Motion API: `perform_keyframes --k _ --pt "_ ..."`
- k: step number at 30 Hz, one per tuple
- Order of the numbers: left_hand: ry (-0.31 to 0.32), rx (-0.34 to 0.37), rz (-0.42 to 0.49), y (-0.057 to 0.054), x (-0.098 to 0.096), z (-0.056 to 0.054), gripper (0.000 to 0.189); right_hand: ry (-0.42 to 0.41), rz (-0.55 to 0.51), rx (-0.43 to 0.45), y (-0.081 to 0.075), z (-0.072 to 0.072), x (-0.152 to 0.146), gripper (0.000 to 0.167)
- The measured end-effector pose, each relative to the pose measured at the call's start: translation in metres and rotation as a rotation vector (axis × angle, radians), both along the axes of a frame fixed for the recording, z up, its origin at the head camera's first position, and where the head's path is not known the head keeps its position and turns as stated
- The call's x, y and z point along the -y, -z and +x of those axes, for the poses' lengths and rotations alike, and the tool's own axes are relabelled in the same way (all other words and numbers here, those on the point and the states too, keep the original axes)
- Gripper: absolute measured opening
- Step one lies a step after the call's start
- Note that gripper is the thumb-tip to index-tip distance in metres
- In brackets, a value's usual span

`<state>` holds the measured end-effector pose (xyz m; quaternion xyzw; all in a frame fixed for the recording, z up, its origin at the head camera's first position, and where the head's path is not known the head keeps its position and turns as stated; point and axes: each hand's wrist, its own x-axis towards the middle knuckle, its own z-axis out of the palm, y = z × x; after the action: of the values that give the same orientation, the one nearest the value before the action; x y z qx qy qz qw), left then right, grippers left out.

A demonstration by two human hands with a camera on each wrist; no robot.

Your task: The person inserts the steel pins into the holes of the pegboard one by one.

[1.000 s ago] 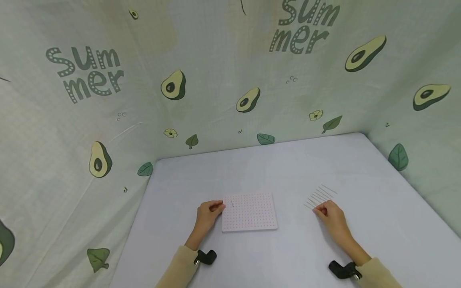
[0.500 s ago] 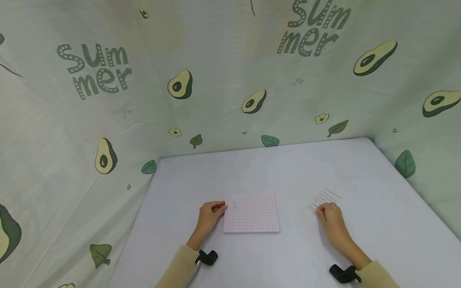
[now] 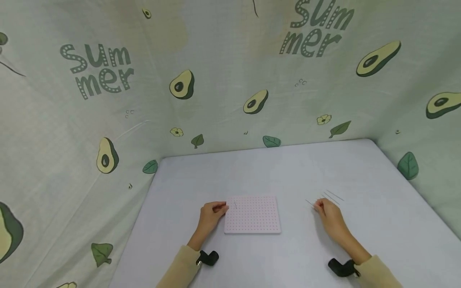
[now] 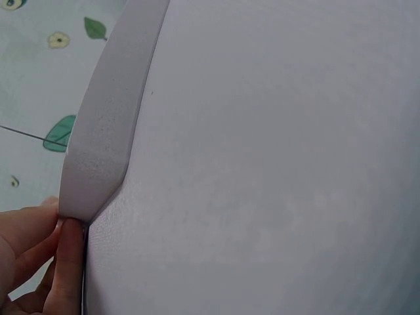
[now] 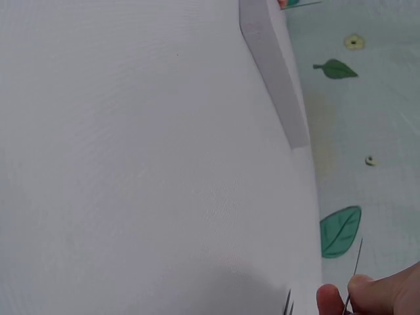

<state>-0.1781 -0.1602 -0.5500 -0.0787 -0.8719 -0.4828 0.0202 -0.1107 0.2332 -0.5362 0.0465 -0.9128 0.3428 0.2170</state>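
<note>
A pale pinkish-white pegboard (image 3: 253, 216) with rows of small holes lies flat on the table. My left hand (image 3: 210, 217) grips its left edge near the far corner, fingertips on the side in the left wrist view. One thin metal needle (image 3: 235, 205) stands in the board close to that corner. To the right of the board, my right hand (image 3: 332, 219) pinches another needle (image 5: 358, 257) between thumb and finger, its free end pointing up and left in the head view. Several loose needles (image 3: 335, 195) lie in a row behind and below this hand, partly hidden by it.
The white tabletop (image 3: 273, 172) reaches back to a hanging pale green cloth (image 3: 216, 100) printed with avocados and leaves. Black camera mounts (image 3: 209, 258) sit on both wrists near the beige sleeves.
My right hand has taken one needle from the row, and that needle now points up-left from the fingertips. The left hand keeps its hold on the pegboard. The head view has shifted slightly.
</note>
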Motion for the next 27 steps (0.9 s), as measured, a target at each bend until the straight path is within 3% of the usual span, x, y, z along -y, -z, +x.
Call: perform_keyframes --k 9,15,19,27 --pt "0.009 -0.020 -0.008 0.002 0.000 0.002 0.023 0.004 -0.029 0.078 -0.002 0.002 0.002 0.010" --pt "0.007 -0.004 -0.016 0.000 -0.001 0.001 0.023 -0.004 -0.045 0.064 -0.004 0.000 0.003 0.013" --pt "0.012 -0.033 -0.010 -0.002 -0.001 0.000 0.022 -0.027 -0.093 0.059 -0.008 -0.002 0.005 0.008" --pt "0.008 -0.023 -0.008 -0.003 0.000 -0.001 0.022 -0.022 -0.191 0.076 -0.014 -0.009 0.012 0.007"
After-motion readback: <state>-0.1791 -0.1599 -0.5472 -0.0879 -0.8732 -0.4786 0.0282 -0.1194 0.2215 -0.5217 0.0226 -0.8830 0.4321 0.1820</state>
